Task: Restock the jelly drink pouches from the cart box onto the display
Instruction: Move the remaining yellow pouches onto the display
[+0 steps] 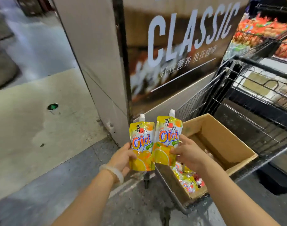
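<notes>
Your left hand (121,158) gripped one pouch (142,145), right hand (187,153) another (168,141), upright, left of box (221,141).

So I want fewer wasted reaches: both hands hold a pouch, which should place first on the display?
Probably right. The right hand is on the side of the shelves; the left hand is nearer the pillar.

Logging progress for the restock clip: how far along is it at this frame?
Done: the cardboard box in the cart looks largely emptied. In hand: left hand and right hand each hold one orange pouch, upright. Left: placing both, plus the pouches remaining in the box's near corner. The target shelf is not clearly in view.
</notes>
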A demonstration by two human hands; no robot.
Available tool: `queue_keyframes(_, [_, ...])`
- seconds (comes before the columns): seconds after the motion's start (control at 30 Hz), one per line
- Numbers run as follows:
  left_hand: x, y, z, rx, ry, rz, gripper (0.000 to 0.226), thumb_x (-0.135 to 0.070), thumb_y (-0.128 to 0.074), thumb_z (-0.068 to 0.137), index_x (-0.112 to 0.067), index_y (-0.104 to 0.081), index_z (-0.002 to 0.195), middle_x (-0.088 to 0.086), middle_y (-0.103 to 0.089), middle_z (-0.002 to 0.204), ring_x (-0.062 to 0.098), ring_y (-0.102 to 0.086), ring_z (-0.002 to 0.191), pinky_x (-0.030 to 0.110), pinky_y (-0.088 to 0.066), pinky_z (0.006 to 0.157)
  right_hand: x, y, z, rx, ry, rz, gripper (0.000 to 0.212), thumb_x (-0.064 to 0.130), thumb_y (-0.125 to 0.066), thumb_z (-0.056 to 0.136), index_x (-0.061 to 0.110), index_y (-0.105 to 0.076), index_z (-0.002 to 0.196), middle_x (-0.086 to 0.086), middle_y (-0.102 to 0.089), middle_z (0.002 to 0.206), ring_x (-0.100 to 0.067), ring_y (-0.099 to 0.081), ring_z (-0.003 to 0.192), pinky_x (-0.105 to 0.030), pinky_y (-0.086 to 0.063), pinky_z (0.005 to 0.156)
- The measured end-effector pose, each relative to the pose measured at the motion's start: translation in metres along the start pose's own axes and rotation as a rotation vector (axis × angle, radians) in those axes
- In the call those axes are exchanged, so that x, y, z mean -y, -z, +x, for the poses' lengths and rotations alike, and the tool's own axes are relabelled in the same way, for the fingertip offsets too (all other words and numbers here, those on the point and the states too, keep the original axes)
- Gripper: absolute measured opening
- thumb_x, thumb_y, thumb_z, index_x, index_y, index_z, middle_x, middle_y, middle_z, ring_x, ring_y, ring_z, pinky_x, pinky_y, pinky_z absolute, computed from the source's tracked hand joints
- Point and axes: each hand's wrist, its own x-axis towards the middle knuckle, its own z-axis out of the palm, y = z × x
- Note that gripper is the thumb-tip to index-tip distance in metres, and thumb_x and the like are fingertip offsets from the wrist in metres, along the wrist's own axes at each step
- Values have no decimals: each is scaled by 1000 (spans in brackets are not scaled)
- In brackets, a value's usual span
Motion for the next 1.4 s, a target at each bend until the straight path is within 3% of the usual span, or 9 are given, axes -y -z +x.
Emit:
queue_keyframes(0.3, [11, 191, -154, -320, -219, -282, 30, 9, -41, 86, -15, -57, 96, 3, -73, 75, 18, -70, 63, 38, -58, 61, -38, -230, -26, 412, -46, -204, 51, -24, -45, 81, 12, -55, 115, -9, -70, 99, -26, -67, 87, -38, -58, 72])
queue_keyframes(0.43, [30, 277, -259, -470, -297, -327, 31, 7, -40, 88, -16, -57, 98, 6, -70, 84, 25, -65, 76, 41, -56, 69, -76, -352, -67, 564, -73, -301, 54, -23, -45, 81, 12, -53, 121, -14, -66, 108, -34, -61, 100, -50, -48, 91])
queue_keyframes(0.57, [56, 356, -365, -630, -361, -388, 27, 4, -43, 88, -9, -53, 110, 16, -66, 104, 33, -63, 90, 55, -47, 90, -120, -469, -121, 744, -83, -368, 57, -22, -44, 82, 16, -52, 123, -9, -67, 100, -27, -63, 87, -38, -50, 79])
queue_keyframes(0.67, [78, 405, -439, -748, -434, -465, 45, 1, -55, 76, -5, -49, 121, 22, -62, 118, 37, -60, 100, 60, -41, 100, -151, -546, -164, 901, -101, -413, 54, -22, -43, 82, 21, -54, 113, -5, -68, 94, -22, -64, 82, -34, -52, 71])
queue_keyframes(0.83, [129, 462, -541, -937, -493, -601, 36, 6, -41, 85, -7, -51, 116, 17, -65, 108, 32, -62, 88, 47, -51, 83, -206, -653, -235, 1141, -137, -529, 47, -24, -40, 81, 16, -54, 102, -6, -67, 90, -18, -67, 73, -34, -55, 64])
queue_keyframes(0.93, [161, 490, -591, -1051, -523, -690, 38, 7, -39, 86, -6, -52, 119, 19, -64, 109, 33, -61, 91, 49, -49, 87, -240, -708, -271, 1254, -190, -601, 47, -22, -41, 82, 15, -55, 107, -5, -70, 92, -15, -70, 73, -31, -60, 60])
queue_keyframes(1.17, [226, 543, -683, -1301, -574, -879, 30, 7, -37, 86, -7, -54, 107, 13, -68, 90, 28, -63, 74, 41, -54, 71, -325, -819, -350, 1472, -308, -737, 49, -24, -37, 82, 14, -57, 106, -8, -70, 94, -24, -65, 87, -42, -51, 85])
queue_keyframes(1.3, [253, 574, -732, -1397, -609, -988, 31, 7, -40, 84, -9, -58, 103, 15, -71, 91, 34, -65, 84, 61, -48, 88, -366, -875, -397, 1604, -339, -845, 49, -25, -37, 81, 16, -57, 99, 1, -71, 83, -16, -65, 79, -35, -54, 71])
queue_keyframes(1.4, [269, 597, -771, -1503, -645, -1017, 29, 7, -40, 84, -10, -59, 98, 12, -73, 82, 30, -67, 75, 58, -50, 82, -389, -918, -437, 1697, -319, -897, 49, -23, -40, 81, 17, -55, 105, -2, -68, 91, -16, -64, 80, -33, -51, 72])
